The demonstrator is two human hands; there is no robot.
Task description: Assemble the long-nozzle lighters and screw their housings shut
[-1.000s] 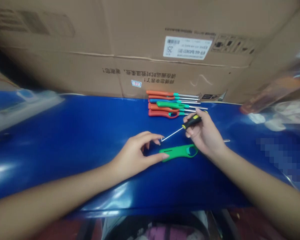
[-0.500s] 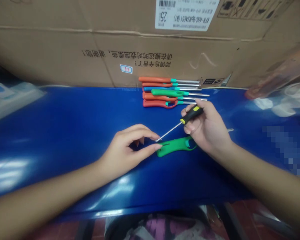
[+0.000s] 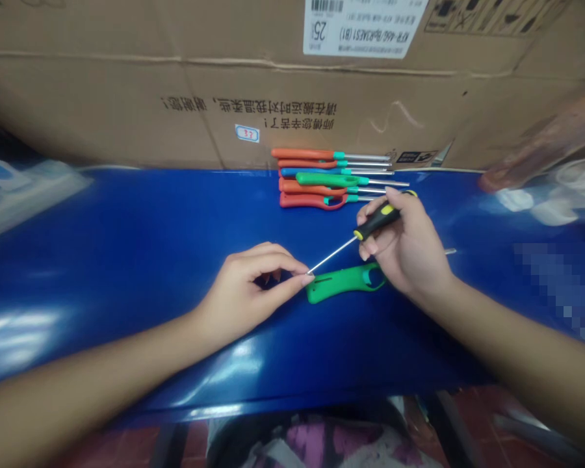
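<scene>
My right hand [image 3: 409, 244] is closed around the black and yellow handle of a screwdriver [image 3: 334, 254], whose thin metal shaft slants down to the left. At its far end, the thumb and forefinger of my left hand [image 3: 258, 279] pinch the screwdriver's tip; whether a small part is also between them I cannot tell. Just below the shaft a green long-necked lighter [image 3: 344, 285] lies on the blue table. It has a dark slot and a small hole near its left end. My right hand covers much of its neck, and the metal end shows beyond the wrist.
Behind my hands several long-necked lighters [image 3: 312, 200] in red, orange, blue and green lie stacked side by side against a large cardboard box [image 3: 127, 84]. White crumpled material [image 3: 556, 211] lies at the right. A clear plastic package [image 3: 24, 192] is at the left.
The left thumb and forefinger have closed together on the screwdriver tip, which lay just above the thumb before. My right hand has shifted very slightly. The green lighter stays on the table.
</scene>
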